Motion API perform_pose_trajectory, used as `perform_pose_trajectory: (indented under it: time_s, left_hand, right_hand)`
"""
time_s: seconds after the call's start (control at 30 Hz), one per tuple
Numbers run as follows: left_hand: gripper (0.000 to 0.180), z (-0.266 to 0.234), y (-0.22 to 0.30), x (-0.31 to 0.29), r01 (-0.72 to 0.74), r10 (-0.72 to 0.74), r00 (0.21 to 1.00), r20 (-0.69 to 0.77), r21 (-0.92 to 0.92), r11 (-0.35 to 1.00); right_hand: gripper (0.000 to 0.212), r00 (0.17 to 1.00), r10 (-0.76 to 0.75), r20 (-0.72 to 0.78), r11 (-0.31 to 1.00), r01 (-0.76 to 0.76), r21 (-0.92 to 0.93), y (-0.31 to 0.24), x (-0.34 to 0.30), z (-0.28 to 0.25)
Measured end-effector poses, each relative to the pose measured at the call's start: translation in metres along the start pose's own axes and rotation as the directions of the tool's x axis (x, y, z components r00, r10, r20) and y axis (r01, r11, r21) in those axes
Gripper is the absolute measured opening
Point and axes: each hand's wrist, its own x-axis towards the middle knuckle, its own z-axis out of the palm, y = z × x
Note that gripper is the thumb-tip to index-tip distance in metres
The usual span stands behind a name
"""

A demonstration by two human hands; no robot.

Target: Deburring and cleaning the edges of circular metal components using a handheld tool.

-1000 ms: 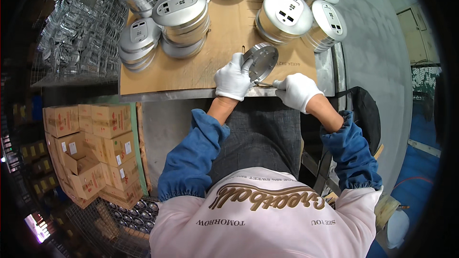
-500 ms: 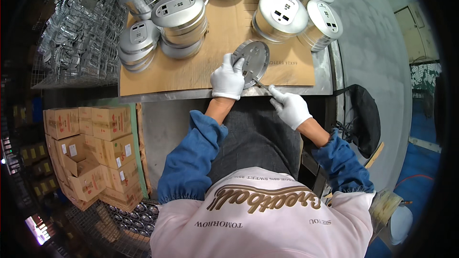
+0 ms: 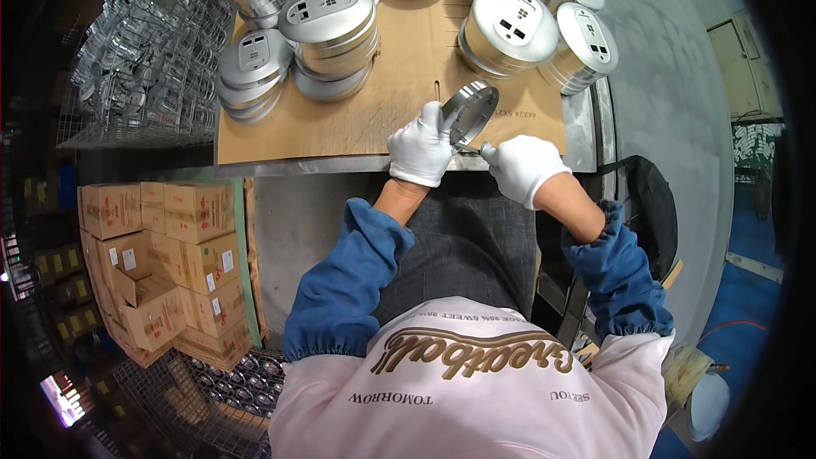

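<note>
In a white glove, my left hand (image 3: 422,149) grips a round, shallow silver metal cover (image 3: 476,110) by its left edge. The cover is tilted, with its hollow side and raised rim showing. My right hand (image 3: 525,168), also gloved, is closed round a thin metal tool (image 3: 468,150), whose tip meets the cover's lower edge. The tool's exact kind cannot be made out, and its handle is hidden in the glove. Both hands are at the front edge of a cardboard-covered table (image 3: 323,132). Just beyond my left hand lies a slim dark rod (image 3: 437,92).
Stacks of similar silver covers with cut-outs stand at the left (image 3: 330,21) and right (image 3: 512,24) of the cardboard. A wire basket of metal parts (image 3: 140,59) sits farther left. Cardboard boxes (image 3: 200,246) are piled below it. A black bag (image 3: 650,212) hangs at the right.
The cover has turned more edge-on and shifted slightly right. My right hand has moved up and rolled over, closer to the cover. The slim rod has come into sight.
</note>
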Motion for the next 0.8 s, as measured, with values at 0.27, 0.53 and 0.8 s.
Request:
perform_pose_trajectory:
  time_s: [0.27, 0.53, 0.8]
  left_hand:
    - [0.023, 0.003, -0.008, 0.008, 0.333, -0.335, 0.942, 0.012, -0.132, 0.934]
    - [0.028, 0.007, -0.017, 0.001, 0.429, -0.431, 0.901, 0.039, -0.211, 0.878]
    - [0.022, 0.001, -0.007, 0.000, 0.187, -0.191, 0.981, -0.031, -0.095, 0.978]
  right_hand:
    - [0.047, 0.994, 0.023, -0.105, 1.000, -0.024, -0.012, -0.017, -0.020, 0.031]
    - [0.041, 0.953, 0.076, -0.295, 0.987, -0.029, 0.159, -0.006, -0.024, 0.059]
    - [0.026, 0.995, -0.019, -0.094, 0.999, 0.015, -0.044, -0.002, -0.013, 0.001]
